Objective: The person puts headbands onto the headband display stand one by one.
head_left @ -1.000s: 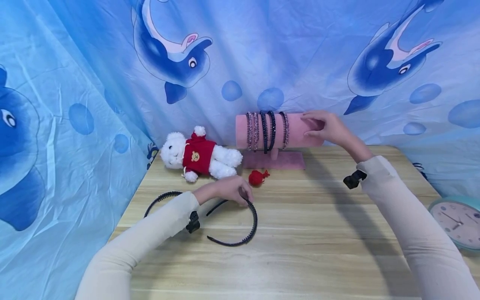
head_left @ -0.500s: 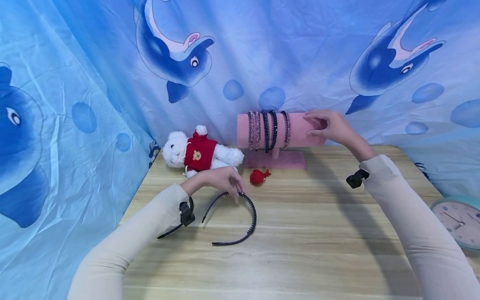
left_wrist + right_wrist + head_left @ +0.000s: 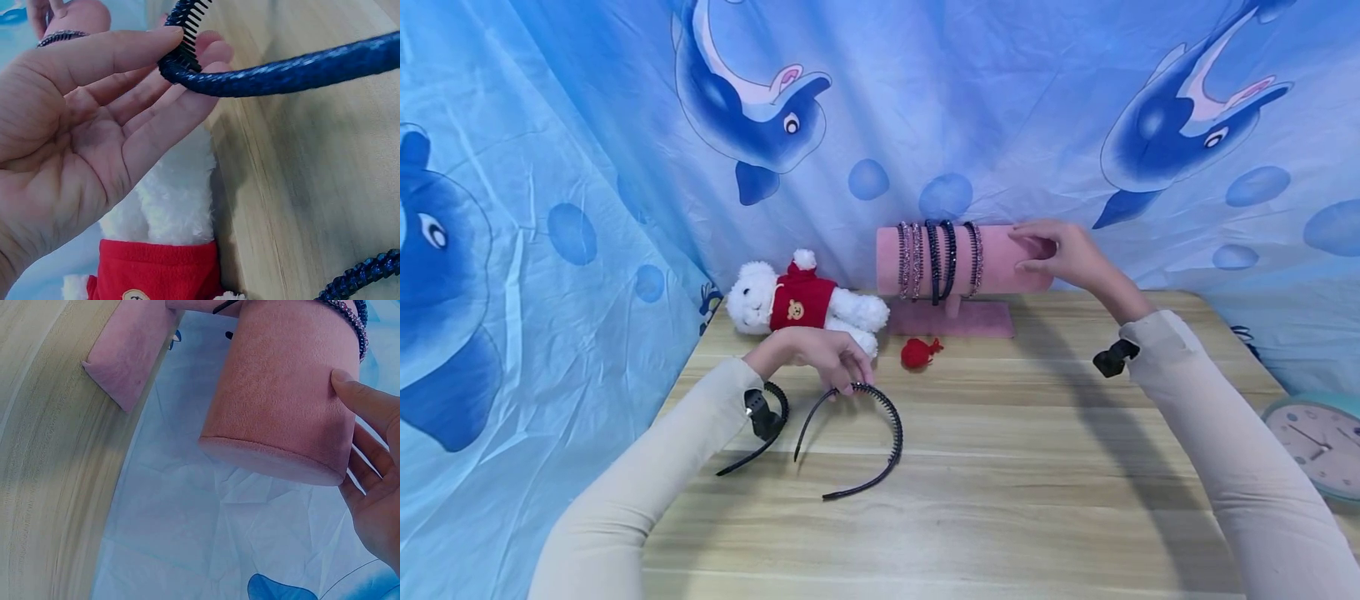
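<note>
In the head view my left hand (image 3: pixel 820 354) pinches the top of a dark toothed headband (image 3: pixel 898 429), whose two ends spread downward over the table. The left wrist view shows thumb and fingertips on the curve of this headband (image 3: pixel 287 78), which has a shiny blue-black surface. A second dark headband (image 3: pixel 786 410) lies beside my left wrist, partly behind the strap. My right hand (image 3: pixel 1060 250) grips the right end of a pink velvet headband stand (image 3: pixel 1000 258), thumb in front. Several headbands, pink-glittered and black, circle the stand's roll.
A white plush bear (image 3: pixel 850 308) in a red top lies left of the stand, partly behind my left hand. A small red knitted thing (image 3: pixel 915 353) sits before the stand's base (image 3: pixel 992 321). A mint-rimmed clock (image 3: pixel 1315 450) stands at the right edge; blue dolphin curtains (image 3: pixel 1000 125) hang behind.
My left hand has moved left with the headband, turning it so both its ends point more downward. The right hand keeps its hold on the stand. The view has shifted slightly.
</note>
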`<state>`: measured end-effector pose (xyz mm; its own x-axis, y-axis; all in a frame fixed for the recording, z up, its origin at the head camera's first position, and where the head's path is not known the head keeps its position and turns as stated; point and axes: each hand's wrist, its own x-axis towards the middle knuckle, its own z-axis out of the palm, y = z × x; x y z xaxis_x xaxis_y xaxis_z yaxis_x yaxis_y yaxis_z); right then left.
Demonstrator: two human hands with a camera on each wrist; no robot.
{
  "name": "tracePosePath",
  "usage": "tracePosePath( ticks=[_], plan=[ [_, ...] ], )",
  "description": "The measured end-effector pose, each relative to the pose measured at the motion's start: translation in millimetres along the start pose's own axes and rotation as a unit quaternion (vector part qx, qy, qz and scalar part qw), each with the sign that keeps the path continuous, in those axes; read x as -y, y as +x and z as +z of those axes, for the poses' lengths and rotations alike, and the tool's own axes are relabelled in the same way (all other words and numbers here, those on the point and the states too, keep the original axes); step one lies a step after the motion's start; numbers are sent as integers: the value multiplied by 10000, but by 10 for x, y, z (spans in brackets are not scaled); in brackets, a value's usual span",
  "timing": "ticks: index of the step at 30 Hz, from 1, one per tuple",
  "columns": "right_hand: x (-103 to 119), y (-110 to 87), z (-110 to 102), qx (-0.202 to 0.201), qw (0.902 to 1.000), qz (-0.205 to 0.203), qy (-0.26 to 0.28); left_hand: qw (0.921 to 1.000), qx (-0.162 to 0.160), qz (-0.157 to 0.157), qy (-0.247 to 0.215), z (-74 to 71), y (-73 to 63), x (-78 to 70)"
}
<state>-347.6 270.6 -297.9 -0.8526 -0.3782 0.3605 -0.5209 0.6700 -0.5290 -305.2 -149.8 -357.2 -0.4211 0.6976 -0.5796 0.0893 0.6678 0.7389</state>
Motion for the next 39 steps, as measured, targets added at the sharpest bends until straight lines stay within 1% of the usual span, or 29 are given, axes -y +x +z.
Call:
tracePosePath(
  ticks=[3, 5, 9, 13, 16, 19, 25, 27, 33, 39],
  plan=[
    [2, -2, 2, 9, 10000, 31, 6, 9997, 196, -16, -128, -18, -37, -1],
    [-2, -3, 3, 22, 10000, 57, -15, 9995, 256, 10, -191, -32, -71, -4],
    [-3, -7, 7, 7, 10000, 90, -37, 9992, 239, 159, -268, -85, -138, 15],
    [-3, -12, 10, -24, 10000, 40, -20, 9990, 72, 399, -164, -143, -232, 18],
    [-5, -12, 11, -30, 10000, 29, -28, 9982, -151, 577, -77, -173, -326, -9],
    [-3, -10, 11, -32, 10000, 55, -16, 9966, -374, 725, -118, -191, -413, -33],
    [-4, -6, 10, -21, 10000, 84, 39, 9901, -755, 1177, -149, -229, -538, -20],
    [-3, -7, 11, -21, 10000, 82, 13, 9868, -945, 1307, -118, -242, -568, -4],
    [-13, -12, 11, -58, 9999, 94, -65, 9765, -1509, 1538, -102, -285, -647, 43],
    [-17, -10, 18, -111, 9998, 82, -121, 9627, -2094, 1710, -134, -325, -753, 92]
  ],
)
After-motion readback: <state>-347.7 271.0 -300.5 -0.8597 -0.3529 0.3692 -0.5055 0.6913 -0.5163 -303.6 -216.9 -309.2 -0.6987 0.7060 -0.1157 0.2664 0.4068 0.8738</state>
